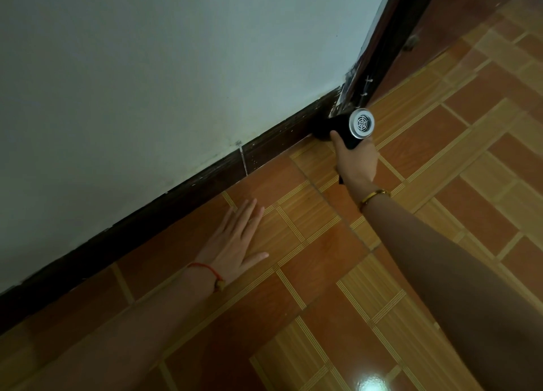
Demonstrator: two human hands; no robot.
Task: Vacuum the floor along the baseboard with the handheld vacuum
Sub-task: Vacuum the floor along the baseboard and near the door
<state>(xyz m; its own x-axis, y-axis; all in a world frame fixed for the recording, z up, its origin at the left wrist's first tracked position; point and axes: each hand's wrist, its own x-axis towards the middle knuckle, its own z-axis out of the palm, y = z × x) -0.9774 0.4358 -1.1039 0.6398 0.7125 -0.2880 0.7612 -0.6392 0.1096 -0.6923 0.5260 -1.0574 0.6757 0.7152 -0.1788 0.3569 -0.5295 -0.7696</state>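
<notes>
Head view:
- Right hand (357,161) wrapped round black handheld vacuum with silver grilled end cap (361,124), 1 o'clock in frame.
- Nozzle end dark, seems pressed where dark brown baseboard (176,191) meets orange patterned tile floor (323,273), near dark door frame (382,52).
- Left hand (235,241) flat on floor, fingers straight, 7 o'clock from vacuum, bracing.
- Step: likely sweeping seam by doorway.
- Next: hold nozzle low on seam, slide along baseboard.
</notes>
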